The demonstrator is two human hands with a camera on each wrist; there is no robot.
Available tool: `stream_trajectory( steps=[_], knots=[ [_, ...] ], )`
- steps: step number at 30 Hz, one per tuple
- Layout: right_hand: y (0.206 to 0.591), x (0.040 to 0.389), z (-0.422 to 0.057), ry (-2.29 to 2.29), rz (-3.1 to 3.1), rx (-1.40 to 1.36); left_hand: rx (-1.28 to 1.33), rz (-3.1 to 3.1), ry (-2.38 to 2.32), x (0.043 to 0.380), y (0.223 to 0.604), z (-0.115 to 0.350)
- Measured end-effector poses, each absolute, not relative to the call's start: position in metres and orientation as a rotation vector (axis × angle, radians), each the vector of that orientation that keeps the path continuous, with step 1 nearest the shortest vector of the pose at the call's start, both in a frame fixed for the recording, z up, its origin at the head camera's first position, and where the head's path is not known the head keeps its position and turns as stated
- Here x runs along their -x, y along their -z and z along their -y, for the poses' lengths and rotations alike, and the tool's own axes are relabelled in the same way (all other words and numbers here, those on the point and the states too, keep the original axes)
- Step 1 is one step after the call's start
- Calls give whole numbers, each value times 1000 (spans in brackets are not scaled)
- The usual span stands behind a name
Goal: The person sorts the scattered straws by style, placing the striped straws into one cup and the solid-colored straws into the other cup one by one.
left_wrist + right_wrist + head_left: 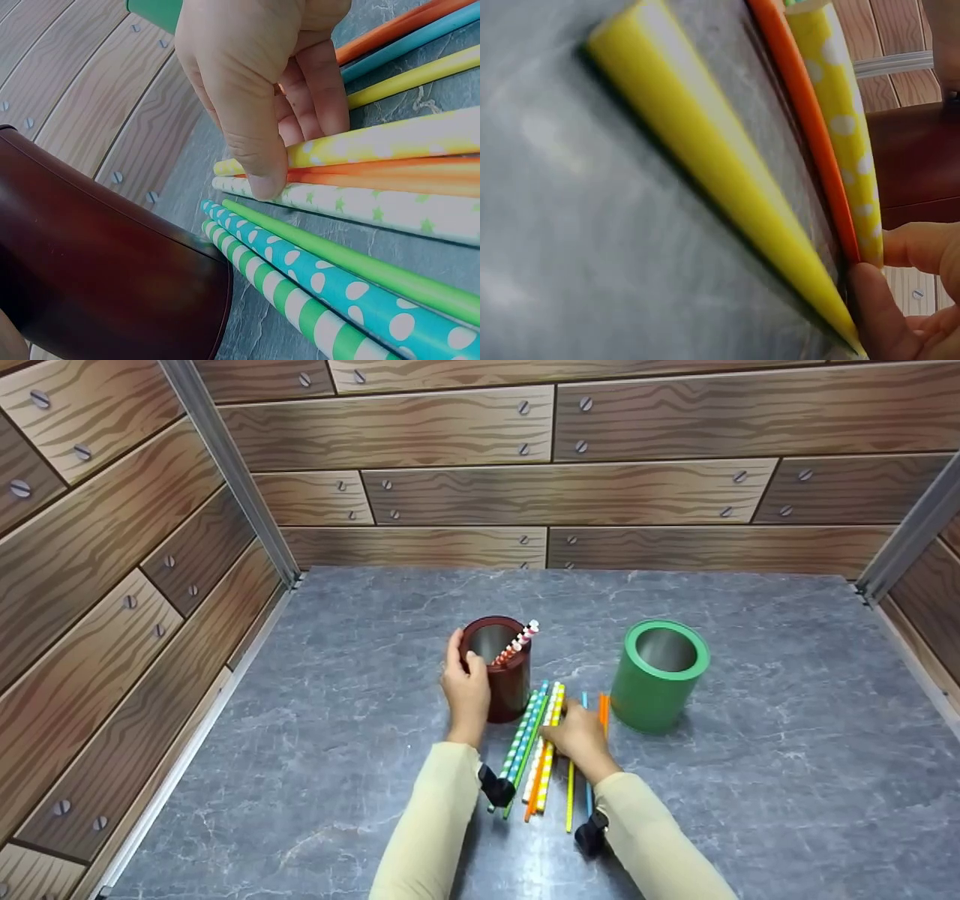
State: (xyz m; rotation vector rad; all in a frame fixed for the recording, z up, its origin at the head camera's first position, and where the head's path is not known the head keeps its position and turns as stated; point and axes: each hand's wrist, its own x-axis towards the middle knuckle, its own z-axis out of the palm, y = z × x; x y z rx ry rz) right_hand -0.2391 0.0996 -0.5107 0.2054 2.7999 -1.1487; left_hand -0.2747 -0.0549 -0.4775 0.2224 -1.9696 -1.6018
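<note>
My left hand [466, 690] grips the dark red-brown cup [514, 690] from its left side, fingers at the rim. Red-and-white and black-and-white patterned straws [517, 643] lean out of this upright cup. My right hand [583, 735] is over the loose straws, pinching a yellow straw with white dots [405, 139] between thumb and fingers near its far end. An orange straw [390, 172] and a white straw with green stars [405, 210] lie against it; whether they are also pinched cannot be told. The thumb touches the white one.
A green cup [652, 697] stands upright to the right. Green-striped [300, 307], blue-dotted [360, 289] and plain green straws [375, 266] lie left of my right hand. Plain yellow [570, 802], blue [589, 799] and orange straws [604, 711] lie near it. Wood-patterned walls [450, 495] enclose the grey table [300, 750].
</note>
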Motion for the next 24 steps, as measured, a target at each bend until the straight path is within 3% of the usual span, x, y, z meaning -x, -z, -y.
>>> stream_trajectory(
  steps=[24],
  knots=[
    [502,242,-103,1592,-2430,-394,-233,1965,1586,275,478,54]
  ],
)
